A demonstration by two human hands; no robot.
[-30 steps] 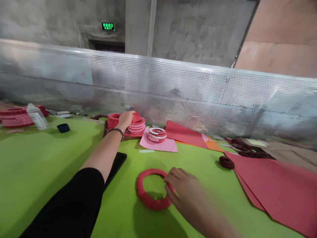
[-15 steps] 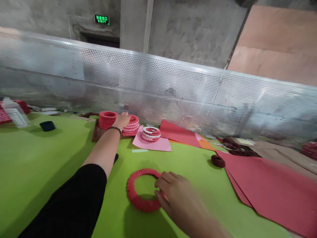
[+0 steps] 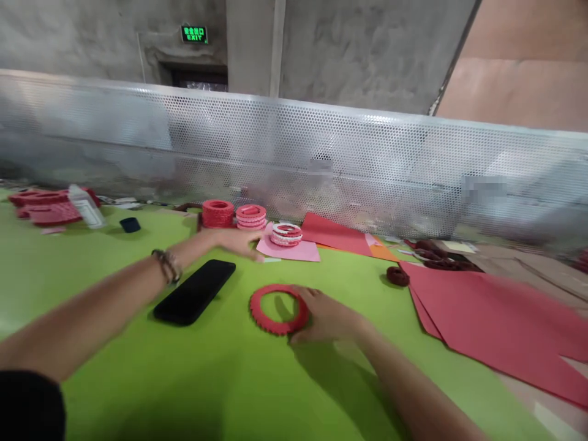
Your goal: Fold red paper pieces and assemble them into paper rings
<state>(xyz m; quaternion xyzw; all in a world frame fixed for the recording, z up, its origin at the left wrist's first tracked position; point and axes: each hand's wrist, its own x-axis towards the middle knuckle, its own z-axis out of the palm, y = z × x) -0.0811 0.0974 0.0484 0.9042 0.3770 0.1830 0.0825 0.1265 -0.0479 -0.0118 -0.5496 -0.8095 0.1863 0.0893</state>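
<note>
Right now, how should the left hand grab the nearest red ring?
Probably by its left rim, coming from the left and pinching through the open middle: the red ring is a narrow band, uncovered there, while the right hand is at its right side.

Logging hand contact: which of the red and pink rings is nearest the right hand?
The lone red ring in front, with the right hand at its right edge. Other rings, such as those in the red stack, are piled farther back.

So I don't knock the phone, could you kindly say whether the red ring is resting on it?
No, green table shows between the red ring and the phone to its left.
</note>
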